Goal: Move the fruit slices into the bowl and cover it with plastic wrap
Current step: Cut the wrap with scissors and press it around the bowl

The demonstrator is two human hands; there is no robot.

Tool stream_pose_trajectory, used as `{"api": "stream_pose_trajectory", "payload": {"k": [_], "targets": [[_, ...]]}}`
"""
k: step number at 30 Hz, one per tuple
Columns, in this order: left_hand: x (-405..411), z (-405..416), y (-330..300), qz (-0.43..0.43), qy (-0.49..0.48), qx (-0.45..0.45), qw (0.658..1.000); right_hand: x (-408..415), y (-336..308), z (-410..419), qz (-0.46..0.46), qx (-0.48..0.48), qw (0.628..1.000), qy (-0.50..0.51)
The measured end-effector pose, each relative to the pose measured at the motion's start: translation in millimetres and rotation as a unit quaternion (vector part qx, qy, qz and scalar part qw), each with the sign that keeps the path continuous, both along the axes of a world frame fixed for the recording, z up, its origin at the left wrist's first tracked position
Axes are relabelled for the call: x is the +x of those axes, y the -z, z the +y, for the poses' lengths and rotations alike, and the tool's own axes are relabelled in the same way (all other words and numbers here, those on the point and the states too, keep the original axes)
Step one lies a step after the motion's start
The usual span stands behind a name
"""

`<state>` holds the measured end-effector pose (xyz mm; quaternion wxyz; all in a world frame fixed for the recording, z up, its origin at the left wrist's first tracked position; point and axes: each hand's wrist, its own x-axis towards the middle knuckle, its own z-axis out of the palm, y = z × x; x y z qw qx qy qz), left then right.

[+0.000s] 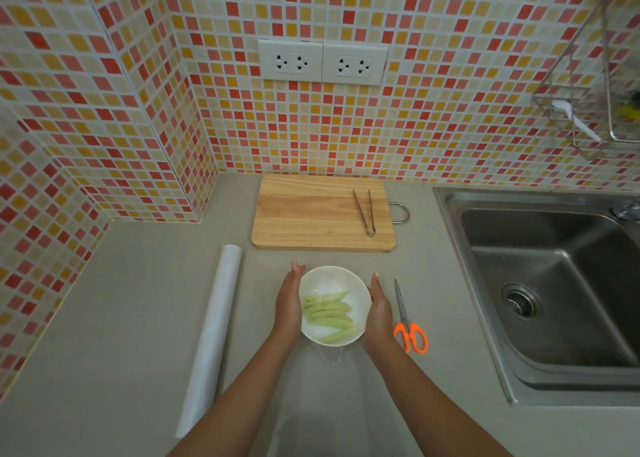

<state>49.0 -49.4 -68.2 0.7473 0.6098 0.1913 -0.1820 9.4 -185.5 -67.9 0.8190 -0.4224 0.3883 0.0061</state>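
Observation:
A white bowl [332,280] stands on the grey counter and holds several pale green fruit slices [327,313]. Clear plastic wrap [332,354] lies over the bowl and bunches below its near rim. My left hand [289,304] presses flat against the bowl's left side, fingers straight. My right hand [379,309] presses flat against its right side in the same way. The roll of plastic wrap [213,332] lies on the counter to the left.
A wooden cutting board [311,214] with metal tongs [365,212] on it lies behind the bowl. Orange-handled scissors [408,321] lie just right of my right hand. A steel sink [550,283] fills the right side. Tiled walls close off the back and left.

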Motion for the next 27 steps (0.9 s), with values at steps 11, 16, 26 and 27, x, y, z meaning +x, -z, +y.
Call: {"api": "stream_pose_trajectory", "payload": {"k": [11, 16, 26, 27], "targets": [[16.1, 1.8, -12.3, -0.016, -0.024, 0.034, 0.999, 3.7, -10.5, 0.4, -0.045, 0.013, 0.996, -0.071], [19.4, 5.4, -14.0, 0.01, 0.004, -0.008, 1.0, 0.8, -4.6, 2.6, -0.014, -0.023, 0.999, -0.029], [6.2, 3.7, -4.2, 0.009, -0.032, -0.053, 0.998, 0.5, 1.5, 13.5, 0.004, -0.045, 0.998, 0.039], [7.7, 3.8, -4.6, -0.002, -0.022, -0.038, 0.999, -0.3, 2.2, 13.3, 0.004, -0.046, 0.998, 0.044]]}}
